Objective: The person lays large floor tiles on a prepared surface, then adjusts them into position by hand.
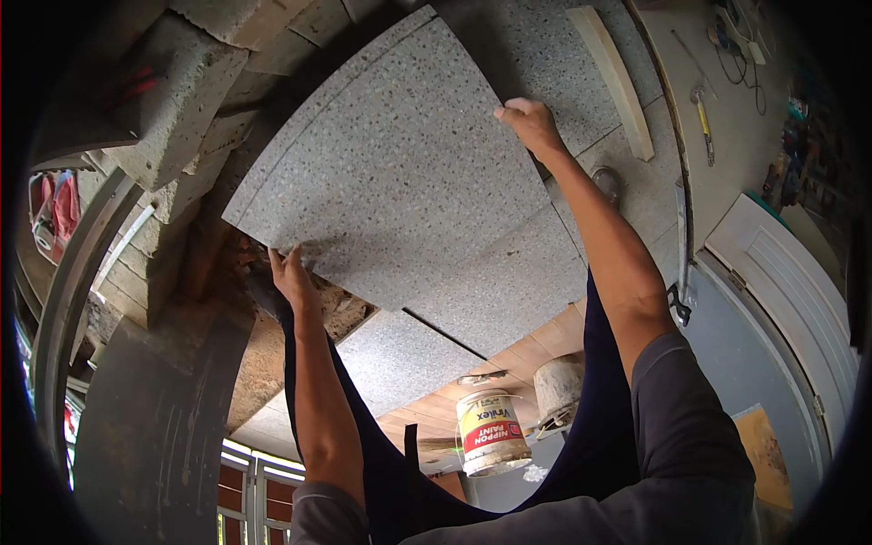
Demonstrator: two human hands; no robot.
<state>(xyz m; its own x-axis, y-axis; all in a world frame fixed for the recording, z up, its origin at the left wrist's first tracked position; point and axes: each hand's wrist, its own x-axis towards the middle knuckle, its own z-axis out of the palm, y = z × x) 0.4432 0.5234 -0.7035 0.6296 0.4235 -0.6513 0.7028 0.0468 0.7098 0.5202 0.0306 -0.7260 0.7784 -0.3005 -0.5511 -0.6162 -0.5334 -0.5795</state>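
A large speckled grey terrazzo slab (381, 154) is held up in front of me, tilted, with a thin line along its far edge. My left hand (293, 277) grips its near left edge, thumb and fingers closed around it. On the right edge my right hand (531, 125) is closed too, with the thumb on the top face and the other fingers hidden. Beneath and beside the slab lie laid terrazzo tiles (509, 291). A patch of bare brown earth (336, 307) shows under the slab near my left hand.
Stacked concrete blocks (186, 100) stand at the left. A wooden strip (618, 86) lies on the tiles at upper right, with a hammer (703, 127) beyond it. Behind me are a paint bucket (490, 431) and a grey bucket (558, 391). A white door (781, 282) is at the right.
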